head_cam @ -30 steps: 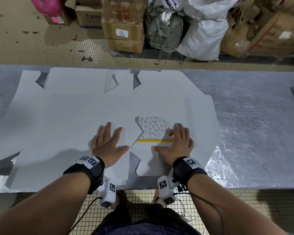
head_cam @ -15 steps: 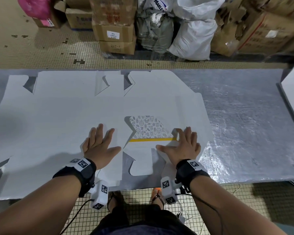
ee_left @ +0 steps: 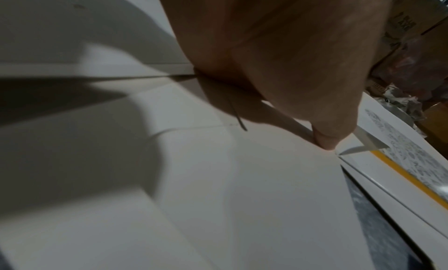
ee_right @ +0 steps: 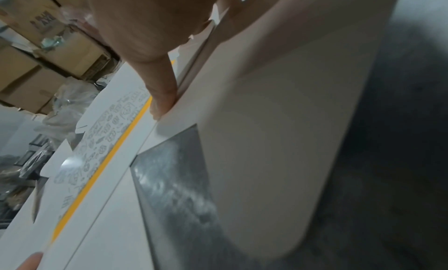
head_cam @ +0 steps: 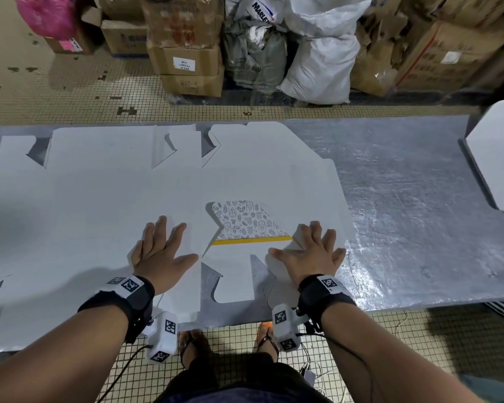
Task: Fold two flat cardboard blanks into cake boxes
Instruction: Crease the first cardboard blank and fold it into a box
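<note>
Two white flat cardboard blanks lie side by side on the silver table [head_cam: 419,222]. The left blank [head_cam: 79,205] spreads wide; my left hand [head_cam: 160,251] presses flat on its near right panel, fingers spread. The right blank [head_cam: 274,170] has one flap folded over, showing a leaf-patterned face with a yellow stripe [head_cam: 250,241]. My right hand [head_cam: 309,254] lies flat on this blank just right of the stripe, thumb pointing left. In the wrist views, the left thumb [ee_left: 324,138] and the right thumb [ee_right: 162,98] press down on white card.
Another white card piece [head_cam: 498,158] sits at the table's right end. Beyond the far edge, on a tiled floor, stand stacked cardboard boxes [head_cam: 186,62] and white sacks [head_cam: 317,68]. My feet [head_cam: 262,338] are below the near edge.
My right hand has slid to the right, off the printed flap, and its fingers have spread. The left hand has stayed flat on its panel. The head view has shifted slightly.
</note>
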Tool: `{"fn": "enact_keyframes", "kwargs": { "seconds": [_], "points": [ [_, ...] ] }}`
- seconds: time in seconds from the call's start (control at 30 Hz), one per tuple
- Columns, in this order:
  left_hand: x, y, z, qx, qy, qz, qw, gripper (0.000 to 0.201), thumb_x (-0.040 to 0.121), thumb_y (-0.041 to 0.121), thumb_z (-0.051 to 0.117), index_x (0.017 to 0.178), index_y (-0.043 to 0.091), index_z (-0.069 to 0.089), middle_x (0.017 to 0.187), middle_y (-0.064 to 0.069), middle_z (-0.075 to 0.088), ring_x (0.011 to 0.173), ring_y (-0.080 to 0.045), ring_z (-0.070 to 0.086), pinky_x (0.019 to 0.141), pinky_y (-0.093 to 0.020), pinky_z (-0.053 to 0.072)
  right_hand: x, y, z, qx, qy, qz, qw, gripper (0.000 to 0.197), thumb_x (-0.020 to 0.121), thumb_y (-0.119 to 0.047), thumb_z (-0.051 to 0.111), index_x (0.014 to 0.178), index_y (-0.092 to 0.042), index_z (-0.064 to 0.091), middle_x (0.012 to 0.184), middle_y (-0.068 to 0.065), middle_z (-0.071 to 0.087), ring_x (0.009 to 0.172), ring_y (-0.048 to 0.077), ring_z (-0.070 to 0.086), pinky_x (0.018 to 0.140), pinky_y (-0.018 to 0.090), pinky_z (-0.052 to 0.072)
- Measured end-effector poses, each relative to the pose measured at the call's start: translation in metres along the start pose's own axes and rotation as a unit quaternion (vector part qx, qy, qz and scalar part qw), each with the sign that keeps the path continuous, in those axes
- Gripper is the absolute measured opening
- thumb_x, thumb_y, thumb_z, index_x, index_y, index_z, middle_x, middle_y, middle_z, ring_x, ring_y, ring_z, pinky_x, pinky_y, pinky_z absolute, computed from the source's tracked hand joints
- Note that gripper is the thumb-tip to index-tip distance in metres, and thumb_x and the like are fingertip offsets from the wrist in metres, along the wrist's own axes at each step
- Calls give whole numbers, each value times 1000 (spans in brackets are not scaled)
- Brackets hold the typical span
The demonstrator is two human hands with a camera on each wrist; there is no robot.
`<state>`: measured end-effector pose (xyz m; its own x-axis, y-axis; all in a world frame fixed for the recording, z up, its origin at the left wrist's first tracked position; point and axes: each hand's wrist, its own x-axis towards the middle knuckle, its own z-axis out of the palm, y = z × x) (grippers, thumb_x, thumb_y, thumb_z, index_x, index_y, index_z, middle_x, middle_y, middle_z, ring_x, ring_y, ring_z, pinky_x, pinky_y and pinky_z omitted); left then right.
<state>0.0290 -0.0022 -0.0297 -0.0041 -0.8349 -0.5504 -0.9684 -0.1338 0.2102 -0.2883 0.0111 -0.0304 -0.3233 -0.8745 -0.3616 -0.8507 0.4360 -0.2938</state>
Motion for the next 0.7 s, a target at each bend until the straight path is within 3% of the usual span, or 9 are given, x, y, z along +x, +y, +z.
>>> {"fn": "enact_keyframes", "kwargs": {
  "seconds": [0.17,0.27,0.47,0.7],
  "points": [
    [2,-2,2,0,5,3,1000,82,83,79,24,152,52,-11,147,21,-44,142,-9,-39,119,-34,-15,1,6,-2,9,6,-15,1000,78,70,-76,54,137,-41,35,152,-23,14,147,16,-7,119,53,3],
    [1,0,3,2,14,0,1000,76,91,74,30,153,52,-9,154,17,-39,144,-11,-36,120,-34,-13,2,12,-5,3,21,-28,999,63,74,-70,56,129,-43,39,149,-25,20,143,11,3,113,45,14],
    [-2,2,1,-4,17,-3,1000,74,94,70,34,153,52,-8,155,17,-37,145,-11,-35,119,-32,-14,5,18,-8,0,25,-39,999,49,82,-56,59,127,-46,44,143,-28,25,138,7,10,104,39,19],
    [-1,2,2,-6,16,-2,1000,78,88,76,27,152,52,-9,151,20,-40,145,-12,-35,119,-33,-15,4,25,-7,17,29,-59,998,42,88,-37,59,127,-47,47,145,-28,28,138,2,11,98,33,12]
  ]
}}
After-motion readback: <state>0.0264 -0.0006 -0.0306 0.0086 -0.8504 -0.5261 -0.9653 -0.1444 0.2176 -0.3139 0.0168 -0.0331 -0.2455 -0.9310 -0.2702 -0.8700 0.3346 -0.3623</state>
